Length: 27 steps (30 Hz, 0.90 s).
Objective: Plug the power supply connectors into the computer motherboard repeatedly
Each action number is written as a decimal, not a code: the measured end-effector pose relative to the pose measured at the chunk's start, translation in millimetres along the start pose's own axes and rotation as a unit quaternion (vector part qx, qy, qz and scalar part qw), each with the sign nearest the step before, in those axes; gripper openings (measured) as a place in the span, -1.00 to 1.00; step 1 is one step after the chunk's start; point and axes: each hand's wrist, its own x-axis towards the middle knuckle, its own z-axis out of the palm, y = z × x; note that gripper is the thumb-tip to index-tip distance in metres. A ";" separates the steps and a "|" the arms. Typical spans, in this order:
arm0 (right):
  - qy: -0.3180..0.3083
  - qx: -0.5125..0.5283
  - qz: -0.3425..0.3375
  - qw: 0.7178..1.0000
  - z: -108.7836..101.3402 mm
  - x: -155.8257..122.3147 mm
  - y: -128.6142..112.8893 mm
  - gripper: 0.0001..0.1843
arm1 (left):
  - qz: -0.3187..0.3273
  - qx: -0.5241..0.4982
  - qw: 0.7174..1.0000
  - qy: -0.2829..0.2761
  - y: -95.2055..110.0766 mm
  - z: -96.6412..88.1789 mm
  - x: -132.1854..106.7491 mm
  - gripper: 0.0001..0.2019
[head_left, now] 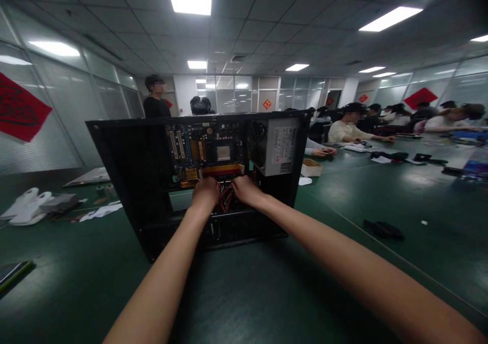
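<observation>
A black computer case (114, 181) lies on its long side on the green table, its open side facing me. Inside it sit a motherboard (202, 153) with orange memory slots (223, 170) along its lower edge, and a grey power supply (281, 148) with a fan at the upper right. My left hand (206, 194) is curled closed at the left end of the slots. Close to their right end is my right hand (246, 189), also closed. Red and black cables (225, 199) hang between the hands. What the fingertips grip is hidden.
Left of the case lie white plastic bags (26, 207), a grey box (59, 202) and papers (101, 211). To its right are an open carton (311, 167) and a black bundle (383, 229). Several people sit along the table; one person (156, 100) stands behind the case.
</observation>
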 end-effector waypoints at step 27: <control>0.032 -0.369 -0.177 0.912 -36.5 -88.5 12.4 -0.44 | 0.020 -0.011 0.999 0.039 3.5 -13.1 -36.6 -0.58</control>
